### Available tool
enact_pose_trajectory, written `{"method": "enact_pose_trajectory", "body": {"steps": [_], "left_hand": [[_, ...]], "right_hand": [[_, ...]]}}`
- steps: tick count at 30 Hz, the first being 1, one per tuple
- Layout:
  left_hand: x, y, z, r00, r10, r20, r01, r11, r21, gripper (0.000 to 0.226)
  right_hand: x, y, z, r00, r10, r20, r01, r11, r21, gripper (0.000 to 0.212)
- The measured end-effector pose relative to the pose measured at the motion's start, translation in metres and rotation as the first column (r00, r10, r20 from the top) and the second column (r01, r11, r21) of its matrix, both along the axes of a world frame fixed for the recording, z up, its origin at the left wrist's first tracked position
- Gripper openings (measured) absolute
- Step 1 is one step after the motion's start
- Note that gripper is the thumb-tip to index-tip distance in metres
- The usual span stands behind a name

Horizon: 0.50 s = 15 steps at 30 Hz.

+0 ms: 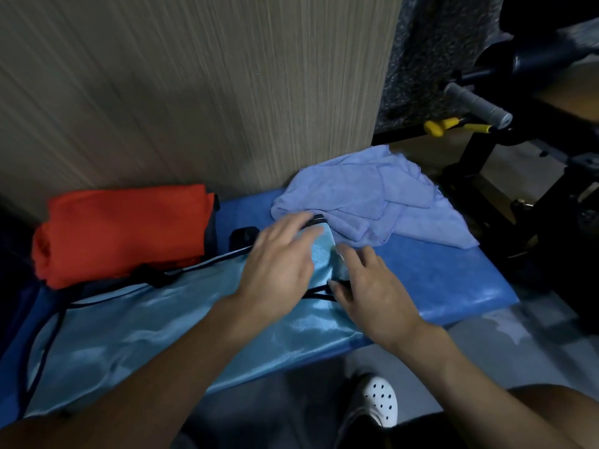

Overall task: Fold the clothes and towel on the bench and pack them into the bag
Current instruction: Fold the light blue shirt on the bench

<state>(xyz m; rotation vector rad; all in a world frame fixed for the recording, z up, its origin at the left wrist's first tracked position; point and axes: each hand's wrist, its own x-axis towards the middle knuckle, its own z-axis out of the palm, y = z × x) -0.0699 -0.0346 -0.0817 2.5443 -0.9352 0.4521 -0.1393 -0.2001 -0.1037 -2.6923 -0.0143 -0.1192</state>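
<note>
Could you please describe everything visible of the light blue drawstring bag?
The drawstring bag is a shiny, satin-like light blue sack with dark cords, lying flat along the blue bench, mouth towards the lilac towel, which touches it. The left hand rests on it near the mouth; the right hand pinches the mouth edge. The folded orange garment lies against its far edge.

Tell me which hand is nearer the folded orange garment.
Left. The left hand rests on the blue bag, right of the orange garment without touching it; the right hand lies farther right, by the black cord.
</note>
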Motion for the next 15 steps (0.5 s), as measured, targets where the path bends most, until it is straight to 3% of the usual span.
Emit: {"method": "enact_pose_trajectory", "body": {"steps": [3,8,12,15], "left_hand": [[0.021,-0.011,-0.006,0.983,-0.154,-0.103,0.173,0.964,0.203,0.048],[0.046,-0.019,-0.014,0.961,-0.089,-0.26,0.182,0.916,0.359,0.047],[0.043,-0.01,-0.034,0.966,-0.001,-0.26,0.12,0.888,0.444,0.067],[0.042,-0.008,-0.042,0.963,0.067,-0.26,0.064,0.881,0.468,0.065]], "right_hand": [[-0.001,-0.01,0.004,0.997,-0.026,-0.076,0.035,0.993,0.113,0.043],[-0.007,-0.022,0.005,0.998,-0.027,-0.056,0.033,0.992,0.121,0.004],[-0.007,-0.026,0.005,0.994,-0.085,-0.069,0.09,0.994,0.068,0.012],[-0.011,-0.028,0.006,0.981,-0.118,-0.151,0.126,0.991,0.04,0.009]]}}
